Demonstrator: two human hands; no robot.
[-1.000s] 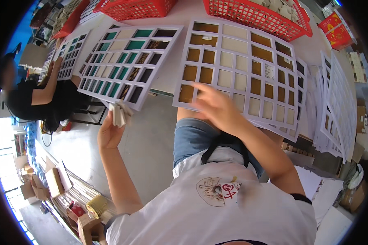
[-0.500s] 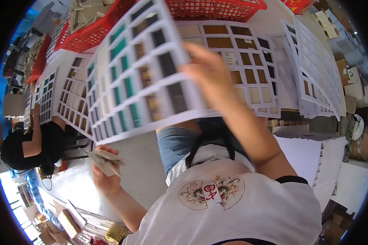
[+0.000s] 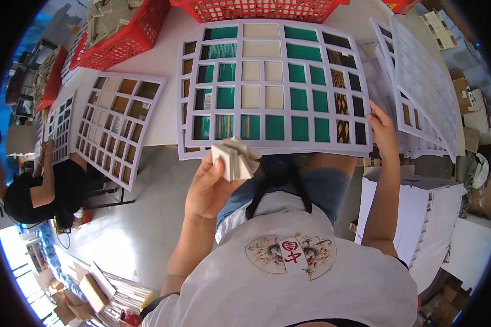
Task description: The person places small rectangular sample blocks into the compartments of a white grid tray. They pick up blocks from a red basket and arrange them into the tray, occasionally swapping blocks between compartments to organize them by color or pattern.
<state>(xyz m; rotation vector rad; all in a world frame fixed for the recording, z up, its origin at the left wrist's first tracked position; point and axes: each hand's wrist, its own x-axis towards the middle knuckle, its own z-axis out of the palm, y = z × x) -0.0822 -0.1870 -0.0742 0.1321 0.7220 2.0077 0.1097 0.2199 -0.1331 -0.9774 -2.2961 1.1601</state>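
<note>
My left hand [image 3: 210, 185] holds a small fan of pale beige sample squares [image 3: 235, 158] just below the table's front edge. My right hand [image 3: 383, 131] grips the right lower corner of a white grid card [image 3: 275, 82] that lies flat on the table in front of me. Its cells hold green, beige, black and patterned swatches. Under it lies another grid card, its edge showing at the left.
A second grid card with brown and beige swatches [image 3: 117, 122] hangs over the table edge at left. Red baskets [image 3: 123, 38] stand at the back. A stack of empty white grid cards [image 3: 425, 92] lies at right. Another person [image 3: 35, 191] works at far left. White boxes [image 3: 420, 212] stand at my right.
The green grid card, held up tilted in my right hand half a second ago, now lies flat on the table. My left hand has risen with the sample squares toward the table edge.
</note>
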